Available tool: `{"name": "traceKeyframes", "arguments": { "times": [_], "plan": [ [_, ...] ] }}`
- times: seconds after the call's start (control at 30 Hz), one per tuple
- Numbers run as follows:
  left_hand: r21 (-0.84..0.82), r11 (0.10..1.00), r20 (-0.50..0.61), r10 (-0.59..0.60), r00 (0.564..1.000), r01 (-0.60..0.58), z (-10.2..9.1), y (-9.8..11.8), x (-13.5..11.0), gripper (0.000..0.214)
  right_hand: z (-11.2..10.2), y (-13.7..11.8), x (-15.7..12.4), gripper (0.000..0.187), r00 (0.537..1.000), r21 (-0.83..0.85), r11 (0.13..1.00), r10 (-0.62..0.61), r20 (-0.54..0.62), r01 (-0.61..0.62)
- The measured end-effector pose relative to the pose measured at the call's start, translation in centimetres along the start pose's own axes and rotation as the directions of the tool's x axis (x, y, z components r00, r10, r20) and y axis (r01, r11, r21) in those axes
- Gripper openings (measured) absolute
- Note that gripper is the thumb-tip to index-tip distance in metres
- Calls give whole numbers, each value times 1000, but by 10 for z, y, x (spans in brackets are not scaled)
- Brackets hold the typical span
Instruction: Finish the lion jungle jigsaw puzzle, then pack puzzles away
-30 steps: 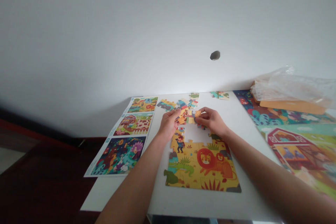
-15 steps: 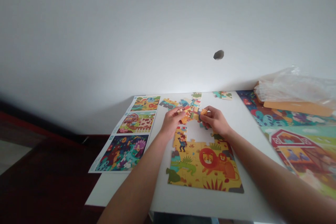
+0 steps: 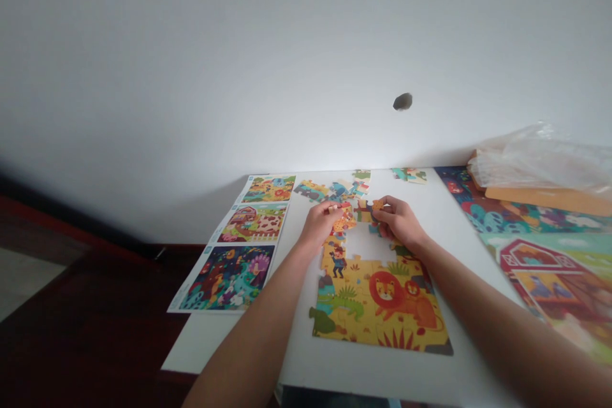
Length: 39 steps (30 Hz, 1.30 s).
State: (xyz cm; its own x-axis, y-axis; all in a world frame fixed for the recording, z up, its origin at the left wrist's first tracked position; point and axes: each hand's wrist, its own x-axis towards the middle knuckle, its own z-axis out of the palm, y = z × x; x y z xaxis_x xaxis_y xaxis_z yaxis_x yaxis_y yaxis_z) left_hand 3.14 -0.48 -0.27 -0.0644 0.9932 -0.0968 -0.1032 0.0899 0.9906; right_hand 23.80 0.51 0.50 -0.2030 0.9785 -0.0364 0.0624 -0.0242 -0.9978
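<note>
A partly joined jigsaw puzzle (image 3: 366, 293) with lions and a crocodile lies on the white table, a white gap showing in its upper middle. Above its upper left corner, my left hand (image 3: 321, 223) pinches an orange spotted puzzle piece (image 3: 343, 222). My right hand (image 3: 399, 222), at the gap's upper right, has its fingers closed on another puzzle piece (image 3: 364, 210) with yellow and dark patches. The two held pieces are slightly apart. Loose puzzle pieces (image 3: 312, 190) lie just beyond my hands.
A printed sheet with three pictures (image 3: 252, 223) hangs partly over the table's left edge. More pieces (image 3: 409, 174) lie near the wall (image 3: 306, 64). To the right are larger printed pictures (image 3: 549, 268), an orange-brown box (image 3: 545, 197) and clear plastic wrap (image 3: 540, 150).
The pieces in my hands have moved apart, with a gap opening between them. The whole view has shifted slightly, placing the table further right.
</note>
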Motion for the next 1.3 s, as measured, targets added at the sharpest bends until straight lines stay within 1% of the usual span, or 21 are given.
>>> {"name": "traceKeyframes", "arguments": {
  "times": [0.1,0.27,0.33,0.43,0.5,0.63,0.7,0.77,0.83,0.93,1.1,1.2,1.3],
  "plan": [
    [-23,1000,32,-18,999,19,6,-2,-3,29,-6,-2,2,20,999,-5,999,32,-6,-32],
    [-164,982,91,-78,993,93,13,2,-6,31,-13,-6,4,20,998,-23,997,67,-12,-68],
    [-207,975,78,-71,994,85,12,5,-5,31,-13,-9,3,21,997,-12,998,69,-24,-70],
    [-225,972,76,-48,996,64,8,7,-3,32,-11,-12,1,25,996,46,997,59,-60,-56],
    [-215,975,96,-35,995,55,5,7,-3,34,-10,-15,-1,29,997,103,994,42,-66,-35],
    [-132,991,169,4,986,18,2,5,-4,42,-6,-16,-3,30,1000,177,984,20,-7,-18],
    [-93,996,208,13,978,6,2,4,-5,45,-5,-15,-2,32,1000,174,985,7,0,-7],
    [-62,998,223,13,975,1,2,4,-6,44,-5,-13,-1,32,999,138,990,-26,-22,29],
    [-45,999,228,15,974,-4,2,6,-7,43,-6,-10,0,32,997,90,994,-61,-38,65],
    [-63,998,234,27,972,-12,3,8,-8,43,-6,-7,0,33,997,72,994,-77,-16,78],
    [-61,998,211,46,976,-34,2,7,-7,41,-2,-10,-2,35,996,186,981,-68,51,58],
    [-32,998,203,54,978,-48,3,5,-7,40,0,-14,-3,38,998,241,970,-39,46,27],
    [-28,999,190,26,981,-21,6,5,-9,38,0,-14,-4,39,999,241,971,-17,45,6]
  ]
}}
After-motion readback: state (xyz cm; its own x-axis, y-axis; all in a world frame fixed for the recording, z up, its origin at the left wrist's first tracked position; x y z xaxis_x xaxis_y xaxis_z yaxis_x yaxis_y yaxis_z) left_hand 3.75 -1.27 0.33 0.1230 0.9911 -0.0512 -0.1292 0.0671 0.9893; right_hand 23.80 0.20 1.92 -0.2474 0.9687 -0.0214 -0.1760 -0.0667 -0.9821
